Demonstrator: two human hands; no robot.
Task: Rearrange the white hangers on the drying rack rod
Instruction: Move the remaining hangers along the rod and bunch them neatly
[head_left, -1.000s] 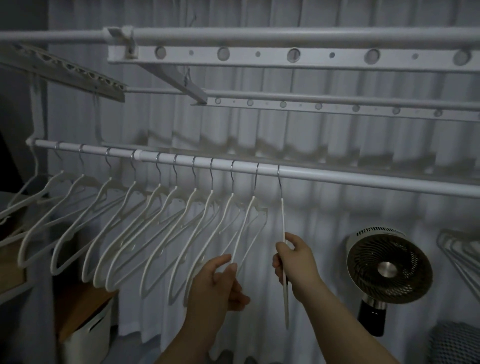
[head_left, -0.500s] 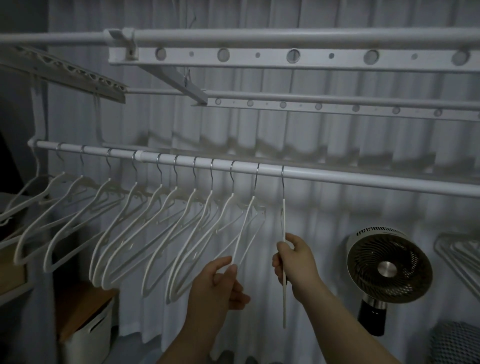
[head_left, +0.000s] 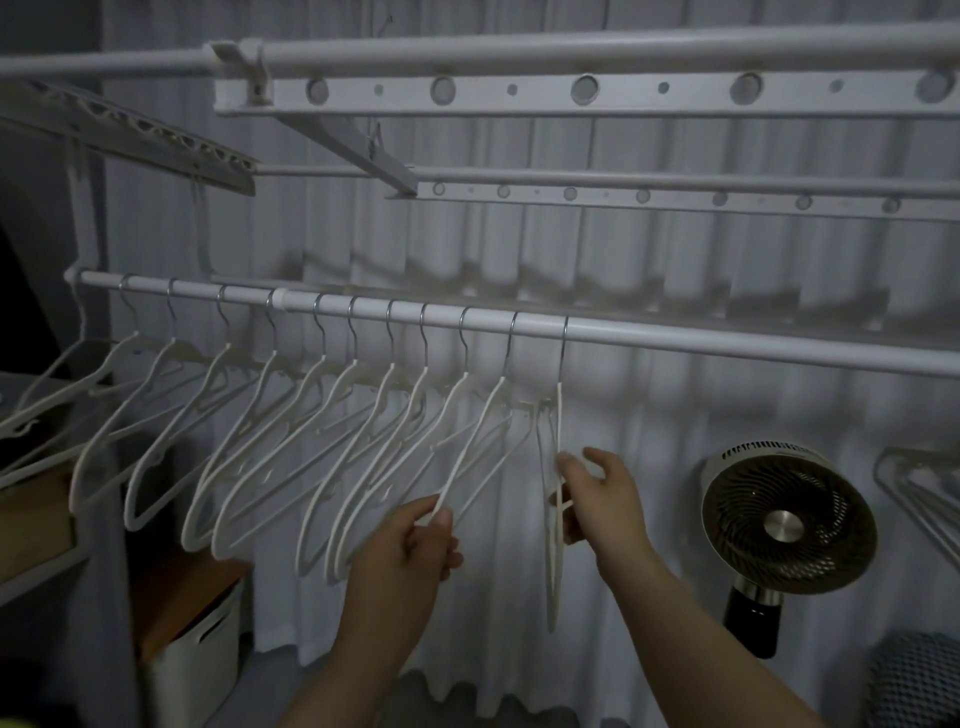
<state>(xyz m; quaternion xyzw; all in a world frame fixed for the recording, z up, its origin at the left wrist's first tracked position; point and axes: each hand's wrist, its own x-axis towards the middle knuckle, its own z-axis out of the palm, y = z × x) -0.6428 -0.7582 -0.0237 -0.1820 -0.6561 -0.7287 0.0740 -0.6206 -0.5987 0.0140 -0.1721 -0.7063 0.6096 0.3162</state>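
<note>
Working the lower rod (head_left: 727, 349) of the drying rack. A row of white hangers (head_left: 270, 415) hangs by its hooks from the rod's left end to about mid-rod; the right stretch carries none. Spacing looks fairly even, with the arms slanting down-left. The exception is the end hanger (head_left: 560, 415), which hangs edge-on and straight.

Your left hand (head_left: 415, 540) pinches the lower arm of the neighbouring hanger (head_left: 483, 436) between thumb and fingertips. Your right hand (head_left: 602, 499) is against the end hanger, thumb and forefinger spread; blur hides whether the lower fingers grip it.

Judgement: row mostly set. The last two are in hand, and the end hanger likely needs turning to match.
</note>
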